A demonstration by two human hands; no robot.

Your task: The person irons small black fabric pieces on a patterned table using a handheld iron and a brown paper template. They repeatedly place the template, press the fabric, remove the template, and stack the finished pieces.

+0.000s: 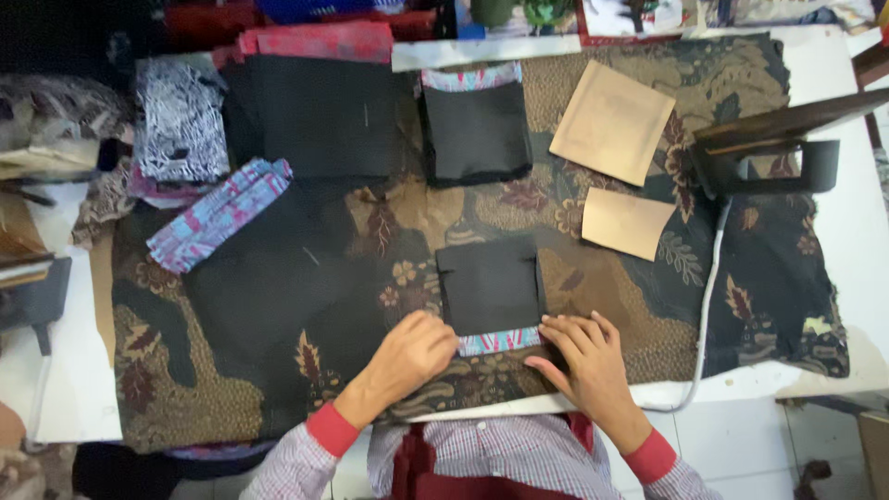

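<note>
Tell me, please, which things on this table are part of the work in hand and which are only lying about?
In hand: left hand and right hand pressing the black fabric piece with its patterned edge.

Lying about: two tan paper pieces, stacked black fabric, rolled blue-pink cloth, iron.

left hand (414,352) palm down, right hand (581,350) flat, fingers spread
</note>
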